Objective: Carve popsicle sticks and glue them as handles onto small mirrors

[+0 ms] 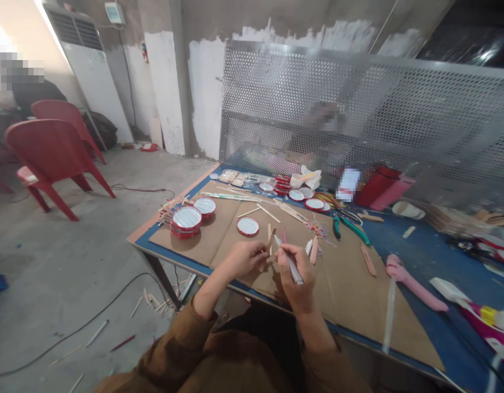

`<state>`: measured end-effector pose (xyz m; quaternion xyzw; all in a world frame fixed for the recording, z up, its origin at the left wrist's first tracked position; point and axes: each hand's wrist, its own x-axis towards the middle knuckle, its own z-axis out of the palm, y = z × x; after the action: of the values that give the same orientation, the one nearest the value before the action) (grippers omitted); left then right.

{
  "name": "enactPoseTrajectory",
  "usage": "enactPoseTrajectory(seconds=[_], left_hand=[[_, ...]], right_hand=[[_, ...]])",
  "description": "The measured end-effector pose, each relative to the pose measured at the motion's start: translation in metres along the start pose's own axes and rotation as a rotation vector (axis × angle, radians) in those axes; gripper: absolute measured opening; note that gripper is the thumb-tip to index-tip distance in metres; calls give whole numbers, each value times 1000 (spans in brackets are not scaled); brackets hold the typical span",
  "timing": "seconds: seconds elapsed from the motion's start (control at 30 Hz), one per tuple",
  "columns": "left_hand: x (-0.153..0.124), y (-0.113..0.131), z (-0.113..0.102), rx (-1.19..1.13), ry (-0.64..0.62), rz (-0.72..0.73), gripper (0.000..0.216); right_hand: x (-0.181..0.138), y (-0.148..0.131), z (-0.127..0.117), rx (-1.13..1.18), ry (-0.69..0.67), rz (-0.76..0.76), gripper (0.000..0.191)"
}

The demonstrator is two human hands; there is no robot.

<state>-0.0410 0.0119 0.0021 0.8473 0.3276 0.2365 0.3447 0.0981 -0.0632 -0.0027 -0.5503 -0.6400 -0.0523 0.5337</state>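
My left hand (pixel 249 256) pinches a thin wooden stick (pixel 271 236), holding it tilted above the cardboard. My right hand (pixel 298 267) is closed round a white pen-shaped tube (pixel 293 270); its narrow tip points up beside the stick. Whether the tip touches the wood I cannot tell. Just beyond my hands lies a small red-rimmed drum (pixel 247 226) with a white face. More drums (pixel 186 218) are stacked at the left, with thin sticks behind them. A flat wooden piece (pixel 314 251) lies right of my right hand, next to a small white object.
Cardboard (pixel 342 295) covers part of the blue table (pixel 424 240). Green-handled pliers (pixel 356 229), a pink glue gun (pixel 415 284) and a red cylinder (pixel 377 185) are on the right. A perforated metal panel (pixel 358 103) stands behind. Red chairs (pixel 58 147) and a person are at far left.
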Motion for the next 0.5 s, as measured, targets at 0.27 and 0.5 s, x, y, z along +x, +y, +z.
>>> enactPoseTrajectory(seconds=[0.27,0.5], left_hand=[[2,-1,1,52,15,-27,20],[6,2,4,-143,-30,-154,22]], right_hand=[[2,2,3,-81,-17,-39,6],[1,5,4,-56,39,13,10]])
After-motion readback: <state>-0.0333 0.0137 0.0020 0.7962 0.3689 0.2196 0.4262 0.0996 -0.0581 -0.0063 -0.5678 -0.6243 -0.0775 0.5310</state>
